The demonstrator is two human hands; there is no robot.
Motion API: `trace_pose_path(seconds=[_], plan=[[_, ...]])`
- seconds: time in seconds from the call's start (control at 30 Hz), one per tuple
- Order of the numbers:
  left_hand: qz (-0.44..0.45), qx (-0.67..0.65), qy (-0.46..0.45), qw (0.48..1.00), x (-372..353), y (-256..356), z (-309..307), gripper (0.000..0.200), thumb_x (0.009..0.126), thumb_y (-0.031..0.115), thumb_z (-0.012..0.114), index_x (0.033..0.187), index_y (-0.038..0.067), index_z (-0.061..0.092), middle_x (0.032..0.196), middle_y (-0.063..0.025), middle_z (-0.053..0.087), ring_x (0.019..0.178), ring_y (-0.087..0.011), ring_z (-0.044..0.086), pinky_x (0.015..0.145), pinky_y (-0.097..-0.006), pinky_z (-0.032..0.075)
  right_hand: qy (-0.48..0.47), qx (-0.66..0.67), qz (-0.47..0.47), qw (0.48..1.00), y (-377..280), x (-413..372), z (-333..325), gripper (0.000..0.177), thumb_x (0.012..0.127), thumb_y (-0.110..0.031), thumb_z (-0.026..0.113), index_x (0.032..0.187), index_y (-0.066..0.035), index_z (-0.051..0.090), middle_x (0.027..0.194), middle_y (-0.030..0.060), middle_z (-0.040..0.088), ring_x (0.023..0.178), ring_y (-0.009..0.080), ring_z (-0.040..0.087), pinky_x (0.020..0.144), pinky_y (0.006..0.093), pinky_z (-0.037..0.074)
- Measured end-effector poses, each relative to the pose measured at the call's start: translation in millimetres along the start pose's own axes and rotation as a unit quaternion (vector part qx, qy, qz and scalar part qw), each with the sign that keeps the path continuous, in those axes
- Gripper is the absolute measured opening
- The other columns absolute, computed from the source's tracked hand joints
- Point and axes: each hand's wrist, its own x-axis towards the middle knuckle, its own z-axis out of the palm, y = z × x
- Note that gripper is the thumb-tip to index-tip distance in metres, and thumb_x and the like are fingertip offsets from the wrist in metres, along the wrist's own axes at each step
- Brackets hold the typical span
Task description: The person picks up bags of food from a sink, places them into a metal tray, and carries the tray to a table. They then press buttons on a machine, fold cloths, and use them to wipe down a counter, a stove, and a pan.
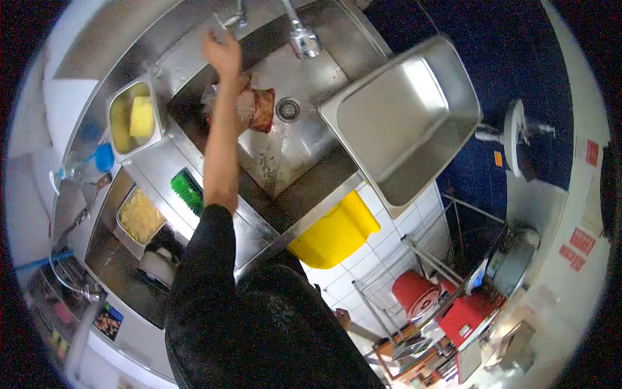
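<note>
My left hand [222, 52] reaches over the back rim of a steel sink [311, 159], fingers apart and slightly bent. Its fingertips are right at the lever of a tap [225, 22]. Below my forearm, a plastic-wrapped piece of reddish-brown meat [262, 110] lies in the basin beside the drain [287, 109]. A chrome spray head [304, 43] hangs over the sink, and no water shows from it. Only a small part of my right hand [342, 318] shows beside my dark shirt; its fingers are mostly hidden.
A large steel pan [402, 123] rests on the sink's right edge. A yellow bin [334, 233] stands below. Left are a steel container with a yellow sponge [142, 117], a green brush [187, 192] and a second basin with a pan of pale yellow food [141, 216]. A red bucket [414, 293] sits lower right.
</note>
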Motion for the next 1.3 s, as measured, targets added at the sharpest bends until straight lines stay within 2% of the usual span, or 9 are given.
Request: trace_pose_path(seconds=[0.23, 0.4, 0.43, 0.53, 0.83, 1.07, 1.13, 1.23, 1.3], plan=[[-0.171, -0.123, -0.293, 0.933, 26.6, -63.8, 34.9, 0.028, 0.073, 0.016, 0.069, 0.089, -0.003, 0.056, 0.071, -0.0099, 0.058, 0.065, -0.0219, 0.055, 0.062, -0.0337, 0.045, -0.100, 0.283, 0.102, 0.948, -46.2, -13.2, 9.0, 0.027, 0.088, -0.027, 0.055, 0.107, -0.008, 0.056, 0.095, 0.0079, 0.064, 0.070, 0.0238, 0.065, 0.050, 0.0316, 0.050], [0.214, -0.026, -0.202, 0.955, 31.1, -45.2, 10.1, 0.030, 0.078, 0.017, 0.065, 0.103, 0.003, 0.056, 0.093, -0.0135, 0.058, 0.089, -0.0299, 0.054, 0.080, -0.0385, 0.043, -0.111, 0.033, 0.065, 0.991, -40.5, 1.7, 2.8, 0.042, 0.089, -0.042, 0.043, 0.111, -0.009, 0.054, 0.098, 0.0107, 0.063, 0.077, 0.0249, 0.063, 0.054, 0.0351, 0.050], [0.215, -0.021, -0.205, 0.955, 29.2, -40.7, 4.6, 0.030, 0.078, 0.017, 0.065, 0.103, 0.003, 0.056, 0.093, -0.0135, 0.058, 0.089, -0.0299, 0.054, 0.080, -0.0385, 0.043, -0.141, -0.175, -0.112, 0.968, -52.3, 4.6, -2.3, 0.041, 0.090, -0.041, 0.042, 0.113, -0.009, 0.053, 0.097, 0.0105, 0.063, 0.078, 0.0249, 0.064, 0.056, 0.0352, 0.051], [0.111, -0.045, -0.215, 0.969, 5.3, -7.8, -33.3, 0.046, 0.076, 0.016, 0.067, 0.117, 0.001, 0.049, 0.112, -0.0236, 0.052, 0.104, -0.0372, 0.049, 0.089, -0.0411, 0.040, -0.037, -0.036, 0.103, 0.993, -141.0, -5.5, 12.7, 0.036, 0.086, -0.035, 0.061, 0.099, -0.001, 0.058, 0.088, 0.0079, 0.064, 0.073, 0.0169, 0.060, 0.063, 0.0277, 0.049], [0.095, 0.422, -0.444, 0.784, -145.0, -88.9, -81.6, 0.071, 0.079, 0.034, 0.062, 0.136, 0.005, 0.030, 0.124, -0.0144, 0.047, 0.117, -0.0301, 0.047, 0.098, -0.0449, 0.038, -0.027, -0.025, 0.094, 0.995, -134.3, -7.6, 13.1, 0.031, 0.089, -0.032, 0.051, 0.106, -0.006, 0.056, 0.089, 0.0115, 0.064, 0.066, 0.0228, 0.064, 0.050, 0.0311, 0.050], [0.116, 0.404, -0.633, 0.651, -155.0, -157.6, -84.2, 0.034, 0.087, 0.022, 0.049, 0.112, -0.001, 0.046, 0.092, -0.0160, 0.065, 0.079, -0.0281, 0.064, 0.068, -0.0422, 0.052, -0.002, 0.019, 0.213, 0.977, -151.2, -23.9, 30.0, 0.020, 0.093, -0.013, 0.046, 0.100, 0.004, 0.054, 0.090, 0.0145, 0.062, 0.077, 0.0237, 0.064, 0.062, 0.0365, 0.056], [0.332, 0.225, -0.500, 0.768, -194.7, -240.3, -77.1, 0.027, 0.086, 0.020, 0.049, 0.099, -0.003, 0.056, 0.073, -0.0169, 0.065, 0.066, -0.0316, 0.065, 0.063, -0.0440, 0.052, -0.009, 0.048, 0.182, 0.982, -138.5, -29.5, 35.2, 0.021, 0.093, -0.018, 0.050, 0.100, 0.000, 0.056, 0.087, 0.0148, 0.063, 0.075, 0.0211, 0.064, 0.057, 0.0326, 0.053], [0.338, 0.171, -0.582, 0.720, -142.9, -136.9, -89.9, 0.023, 0.083, 0.018, 0.050, 0.085, -0.001, 0.063, 0.074, -0.0187, 0.064, 0.074, -0.0345, 0.065, 0.067, -0.0431, 0.053, -0.003, 0.041, 0.242, 0.969, -110.4, -36.9, 37.1, 0.020, 0.093, -0.021, 0.050, 0.100, -0.004, 0.057, 0.086, 0.0137, 0.064, 0.074, 0.0201, 0.064, 0.055, 0.0316, 0.051], [0.361, 0.141, -0.617, 0.685, -151.3, -155.6, -90.5, 0.023, 0.082, 0.017, 0.051, 0.082, -0.001, 0.065, 0.074, -0.0200, 0.064, 0.076, -0.0354, 0.065, 0.069, -0.0434, 0.053, -0.039, -0.131, 0.022, 0.990, -64.4, -40.9, 35.1, 0.021, 0.086, -0.023, 0.059, 0.096, -0.005, 0.059, 0.082, 0.0102, 0.064, 0.074, 0.0218, 0.062, 0.056, 0.0340, 0.050]])
